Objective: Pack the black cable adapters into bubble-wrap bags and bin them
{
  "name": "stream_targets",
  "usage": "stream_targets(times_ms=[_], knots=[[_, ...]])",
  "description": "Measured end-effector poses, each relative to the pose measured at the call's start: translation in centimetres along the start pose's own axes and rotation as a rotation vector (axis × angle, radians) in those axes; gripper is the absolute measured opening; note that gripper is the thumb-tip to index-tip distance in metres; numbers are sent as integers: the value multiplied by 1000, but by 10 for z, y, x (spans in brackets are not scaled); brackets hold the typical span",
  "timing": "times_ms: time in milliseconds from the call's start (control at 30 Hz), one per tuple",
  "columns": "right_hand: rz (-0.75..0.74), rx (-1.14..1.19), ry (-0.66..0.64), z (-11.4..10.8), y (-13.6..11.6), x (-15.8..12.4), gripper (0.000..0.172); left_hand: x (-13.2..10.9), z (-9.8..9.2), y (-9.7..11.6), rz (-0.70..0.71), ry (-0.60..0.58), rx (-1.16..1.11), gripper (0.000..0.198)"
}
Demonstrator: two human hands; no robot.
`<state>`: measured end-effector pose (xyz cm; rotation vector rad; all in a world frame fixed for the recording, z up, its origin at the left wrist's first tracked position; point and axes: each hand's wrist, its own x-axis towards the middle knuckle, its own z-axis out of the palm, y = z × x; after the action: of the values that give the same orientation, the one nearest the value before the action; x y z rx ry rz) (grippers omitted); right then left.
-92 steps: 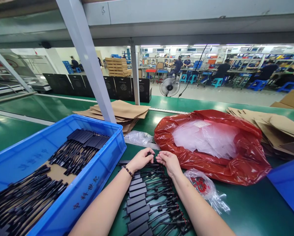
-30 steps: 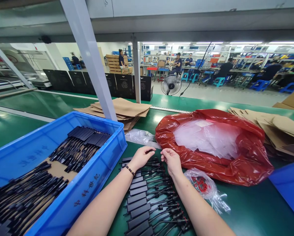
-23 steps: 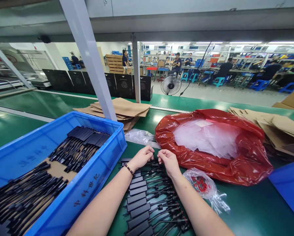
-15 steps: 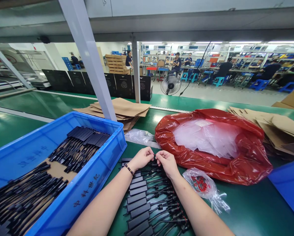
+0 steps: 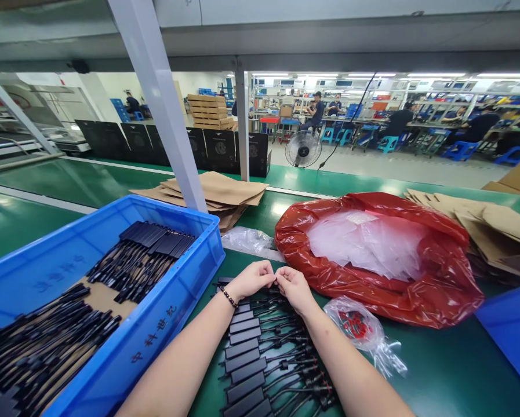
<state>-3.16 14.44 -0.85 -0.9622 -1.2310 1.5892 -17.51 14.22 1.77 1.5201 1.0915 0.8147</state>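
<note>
Fingers (image 5: pixel 266 274) on both our hands are pinched in, tips touching or nearly so; can't tell what's between them, too small. Looks like we're on a fiddly two-handed bit at the far end of the row of black adapters (image 5: pixel 247 352), which lies at 6 o'clock from our hands on the green surface (image 5: pixel 425 370). Next move probably calls for steady, light fingertip pressure. Left hand (image 5: pixel 251 279) angles in from 8 o'clock, right hand (image 5: pixel 296 291) from 4, forearms straddling the row.
</note>
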Motion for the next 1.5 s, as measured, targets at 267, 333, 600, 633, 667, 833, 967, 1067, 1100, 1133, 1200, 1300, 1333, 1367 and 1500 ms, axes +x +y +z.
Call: stream_targets(times_ms=[267,333,600,633,667,833,967,1067,1100,1133,1200,1300,1333,1367,1500], knots=[[0,131,185,-9,-17,1,15,3,1,0,8,61,65,14],[4,122,185,-18,-32,-4,17,4,1,-3,18,76,101,16],[-67,-431,201,-86,-82,-74,19,3,-2,-3,106,197,331,21],[-93,-583,209,-93,-81,-85,17,2,-3,0,126,230,368,22],[-120,-758,215,-98,-79,-94,15,0,-4,3,147,263,403,22],[-162,-1557,99,-106,-61,-115,12,-17,-11,19,237,389,533,18],[-270,-1689,7,-113,-56,-120,20,-41,-15,16,249,511,574,18],[-268,-1693,27,-119,-57,-123,27,-59,-17,4,225,643,578,19],[-254,-1692,34,-120,-57,-123,27,-63,-18,-1,219,686,578,20],[-249,-1679,44,-122,-58,-124,26,-67,-18,-6,217,726,579,20],[-279,-1608,97,-126,-61,-126,24,-74,-20,-15,228,794,581,21],[-255,-1464,249,-139,-69,-133,25,-80,-25,-25,273,879,590,21],[-190,-1438,284,-145,-70,-137,26,-82,-28,-27,292,904,597,21],[-111,-1426,306,-150,-71,-142,25,-83,-30,-29,310,925,606,21],[91,-1415,302,-160,-55,-158,31,-83,-36,-34,373,956,650,20]])
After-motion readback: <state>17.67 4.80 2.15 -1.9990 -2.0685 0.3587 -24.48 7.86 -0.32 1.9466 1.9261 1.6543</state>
